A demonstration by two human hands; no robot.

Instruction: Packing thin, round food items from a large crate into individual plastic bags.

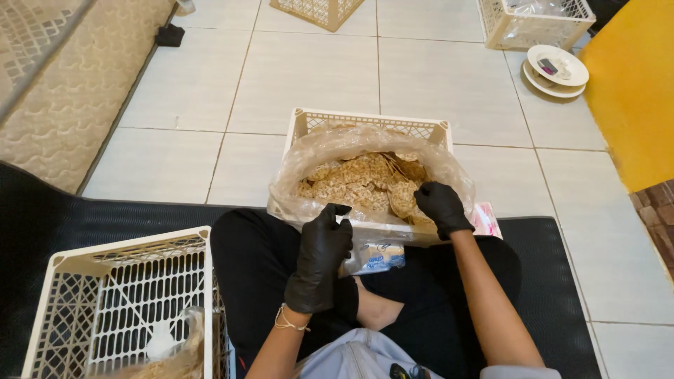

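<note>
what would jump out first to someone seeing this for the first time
The cream crate in the centre, lined with a clear bag heaped with brown crackers. Two black-gloved hands are at its near edge: the right hand on the crackers, the left hand over a small packet. Another cream crate sits bottom left.

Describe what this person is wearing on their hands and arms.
Both the left hand and the right hand wear black, slightly glossy disposable gloves ending at the wrists. A thin pale string bracelet circles the left wrist. The forearms are bare, with no sleeves reaching them.
</note>
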